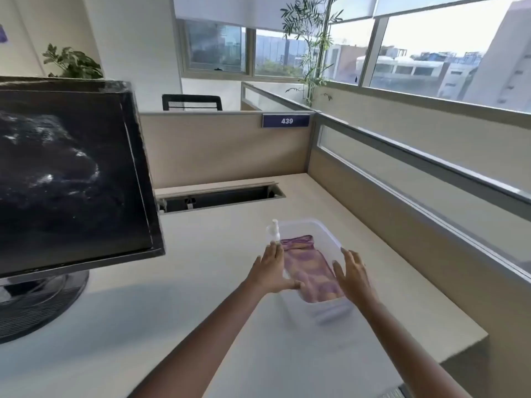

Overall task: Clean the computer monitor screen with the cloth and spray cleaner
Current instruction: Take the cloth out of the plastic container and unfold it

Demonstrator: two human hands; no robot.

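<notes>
Left hand (pixel 270 271), fingers straight, at container's (pixel 326 228) left wall; right hand (pixel 355 275), spread open, at its right; cloth (pixel 307 268) inside.

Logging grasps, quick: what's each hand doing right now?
Left hand: open, at the left side of the clear container.
Right hand: open, at its right side, holding nothing.

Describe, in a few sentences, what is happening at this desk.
A person has both hands at a clear plastic tub on the desk, left hand at its left side, right hand at its right, fingers straight. A folded purple cloth lies in the tub and a small spray bottle stands at its far left corner; neither is held. The monitor on the left shows whitish smears on its dark screen.
</notes>
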